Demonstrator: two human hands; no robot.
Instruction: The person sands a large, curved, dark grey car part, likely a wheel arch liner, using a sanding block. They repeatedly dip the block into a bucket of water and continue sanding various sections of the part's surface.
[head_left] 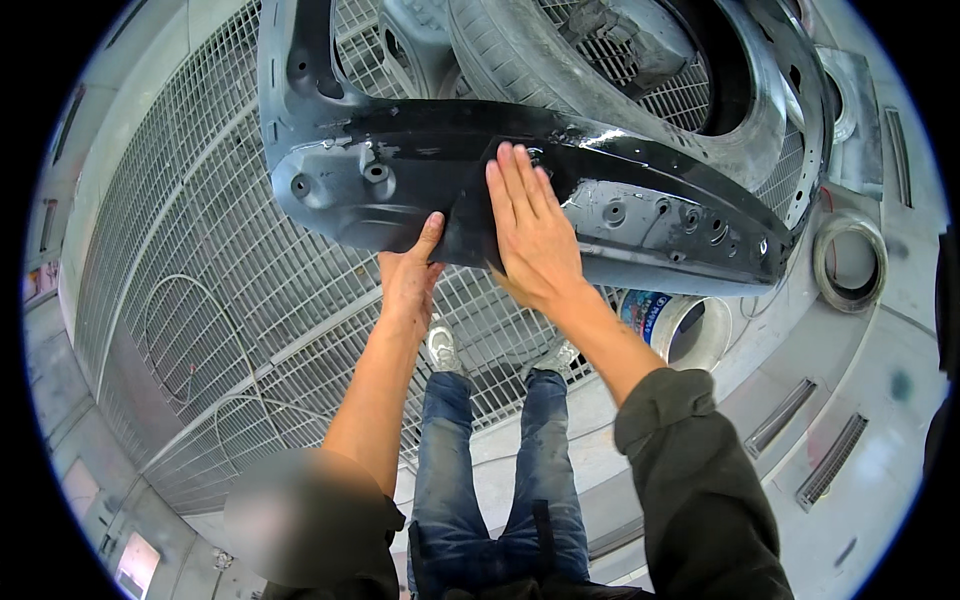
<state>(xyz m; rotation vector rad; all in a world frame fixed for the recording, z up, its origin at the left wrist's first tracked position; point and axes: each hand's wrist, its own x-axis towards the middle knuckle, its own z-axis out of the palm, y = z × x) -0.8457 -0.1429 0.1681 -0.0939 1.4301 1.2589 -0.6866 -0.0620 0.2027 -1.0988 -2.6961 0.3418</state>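
Observation:
A black and grey car body panel (440,150), wet and shiny in places, with holes and a long curved edge, stretches across in front of me. My left hand (408,280) grips its near edge, thumb on top and fingers bent under. Flat on the panel lies my right hand (535,230), its fingers stretched out and pointing away from me. Beneath and beside that palm shows a dark, square-edged sheet (472,225), possibly sandpaper; the hand covers much of it.
A large grey tire (520,65) lies behind the panel. Under everything is a metal floor grating (200,200). A roll with a coloured label (645,312) and a ring-shaped roll (850,260) are at the right. A thin hose (215,400) trails at the left.

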